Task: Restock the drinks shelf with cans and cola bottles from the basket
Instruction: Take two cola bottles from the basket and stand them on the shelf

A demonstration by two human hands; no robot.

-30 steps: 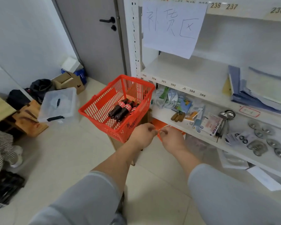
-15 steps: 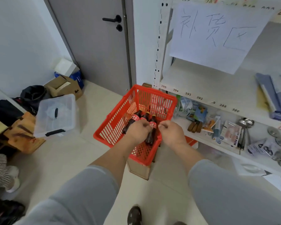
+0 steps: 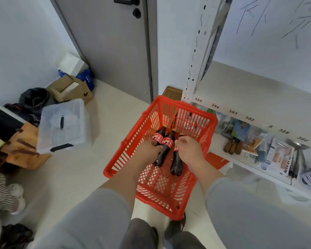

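Both hands reach into the red shopping basket over three cola bottles

Three cola bottles lie side by side on the basket floor, caps toward its far wall. The left hand curls round the left cola bottle; the right hand curls over the right cola bottle; the middle cola bottle lies between them. The basket stands just beside the left end of the white shelf unit, below its numbered edge

On the pale tiled floor sit a clear plastic lidded bin, an open cardboard box and wooden pieces.
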